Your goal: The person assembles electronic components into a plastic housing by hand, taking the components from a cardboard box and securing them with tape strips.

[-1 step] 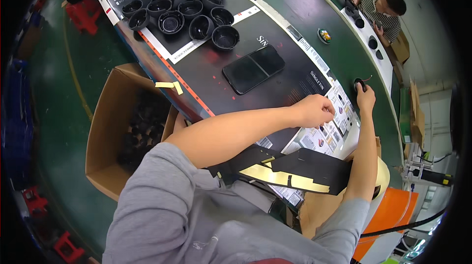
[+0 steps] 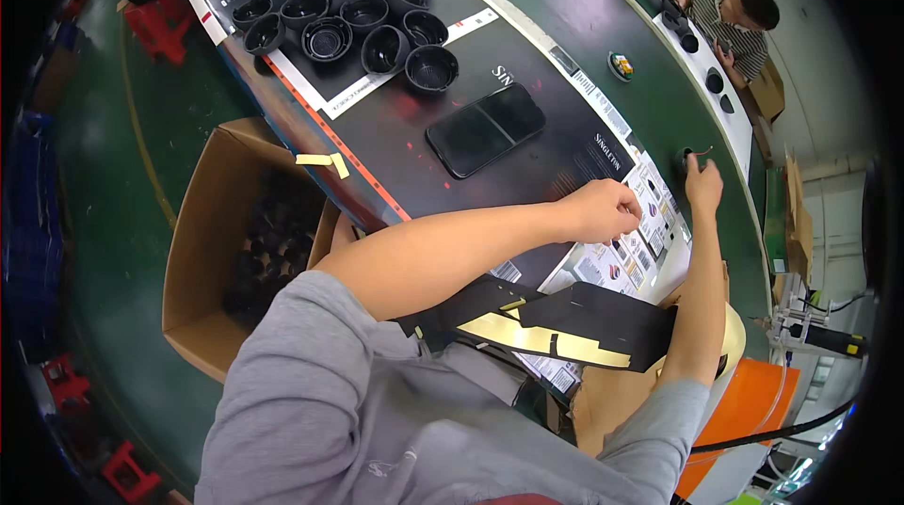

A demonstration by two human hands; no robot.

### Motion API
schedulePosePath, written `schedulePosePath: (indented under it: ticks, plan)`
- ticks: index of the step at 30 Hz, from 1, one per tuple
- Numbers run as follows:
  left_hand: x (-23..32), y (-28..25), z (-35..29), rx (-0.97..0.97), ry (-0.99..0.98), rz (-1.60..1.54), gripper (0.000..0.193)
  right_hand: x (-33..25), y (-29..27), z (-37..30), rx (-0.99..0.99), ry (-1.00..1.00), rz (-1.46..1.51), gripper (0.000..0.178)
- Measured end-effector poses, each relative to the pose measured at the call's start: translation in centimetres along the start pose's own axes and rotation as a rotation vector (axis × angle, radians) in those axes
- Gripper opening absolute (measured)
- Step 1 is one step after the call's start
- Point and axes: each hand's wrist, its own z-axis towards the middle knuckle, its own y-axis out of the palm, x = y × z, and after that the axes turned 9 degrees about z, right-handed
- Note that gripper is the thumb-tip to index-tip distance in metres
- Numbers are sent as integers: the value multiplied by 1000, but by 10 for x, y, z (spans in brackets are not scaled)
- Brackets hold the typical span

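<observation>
A small dark part [image 2: 685, 160] lies at the right hand's [image 2: 704, 187] fingers, grip unclear. The left hand [image 2: 605, 213] curls, any hold hidden.

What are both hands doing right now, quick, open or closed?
Left hand: fingers curled in; can't tell whether they hold anything.
Right hand: fingers at a small dark round part; can't tell whether they grip it.

- The left camera of a side-by-side pair, worn on the head by that person [image 2: 414, 439].
- It looks down at left hand [image 2: 603, 211] and right hand [image 2: 704, 187], fairly near.
- Fisheye-wide, catching floor [image 2: 113, 251] at left.
</observation>
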Motion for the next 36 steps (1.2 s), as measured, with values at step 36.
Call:
schedulePosePath:
  ticks: [36]
  plan:
    - [5, -9, -14, -190, -120, 178, 16, -133, -84, -91, -927, -335, 582, 44]
